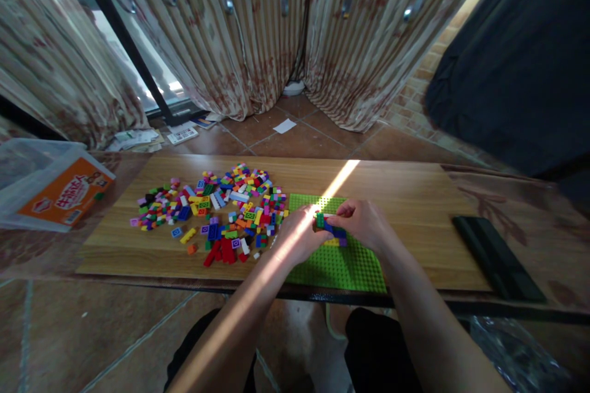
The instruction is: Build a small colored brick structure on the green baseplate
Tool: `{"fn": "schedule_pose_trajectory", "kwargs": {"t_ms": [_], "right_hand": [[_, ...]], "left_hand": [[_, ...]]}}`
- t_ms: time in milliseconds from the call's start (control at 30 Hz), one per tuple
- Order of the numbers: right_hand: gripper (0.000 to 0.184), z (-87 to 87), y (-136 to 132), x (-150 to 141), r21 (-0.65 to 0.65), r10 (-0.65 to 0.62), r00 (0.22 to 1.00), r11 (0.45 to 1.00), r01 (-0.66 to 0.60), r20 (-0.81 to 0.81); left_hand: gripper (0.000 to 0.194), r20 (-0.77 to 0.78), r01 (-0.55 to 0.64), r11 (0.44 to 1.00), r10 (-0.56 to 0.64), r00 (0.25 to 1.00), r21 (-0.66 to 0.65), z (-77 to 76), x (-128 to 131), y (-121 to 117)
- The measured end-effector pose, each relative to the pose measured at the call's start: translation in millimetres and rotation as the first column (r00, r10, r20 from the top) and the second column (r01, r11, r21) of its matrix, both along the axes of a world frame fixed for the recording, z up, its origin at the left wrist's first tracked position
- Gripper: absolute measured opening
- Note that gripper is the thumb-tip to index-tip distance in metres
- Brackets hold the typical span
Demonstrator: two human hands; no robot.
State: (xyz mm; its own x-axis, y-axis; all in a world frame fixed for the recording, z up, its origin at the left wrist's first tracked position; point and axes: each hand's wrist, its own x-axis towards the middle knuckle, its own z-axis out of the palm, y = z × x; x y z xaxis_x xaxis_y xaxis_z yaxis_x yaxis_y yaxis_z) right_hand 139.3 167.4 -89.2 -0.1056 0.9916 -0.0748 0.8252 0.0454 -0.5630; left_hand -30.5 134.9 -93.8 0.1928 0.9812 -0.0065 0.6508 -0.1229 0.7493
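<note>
A green studded baseplate (341, 273) lies on the wooden board. On it stands a small structure of toy bricks (340, 241) in blue, purple, yellow and green. My left hand (299, 233) closes against the structure's left side, its thumb along the near face. From the right, my right hand (362, 221) has thumb and fingers pinched together at the top of the structure. Its fingertips partly cover the bricks there, so I cannot make out a separate piece between them. A band of sunlight crosses my left hand and forearm.
Loose bricks (249, 196) in many colours spread over the left half of the wooden board (415, 196). A clear plastic tub (55, 153) with an orange label stands at the far left. A dark flat object (498, 258) lies on the right end.
</note>
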Motion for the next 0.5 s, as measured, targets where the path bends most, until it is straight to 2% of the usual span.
{"fn": "schedule_pose_trajectory", "kwargs": {"t_ms": [333, 500], "right_hand": [[0.029, -4.0, 2.3, -2.6, 0.017, 0.007, 0.999, 1.000, -0.008, 0.048], [0.029, -5.3, 0.7, -2.4, 0.030, 0.011, 0.999, 0.999, -0.013, 0.044]], "left_hand": [[0.036, -0.074, -0.049, 0.999, 0.049, 0.996, 0.003, -3.1, 4.0, -1.3], [0.031, -0.081, -0.028, 1.000, 0.028, 0.996, 0.007, -1.4, 3.6, -0.1]]}}
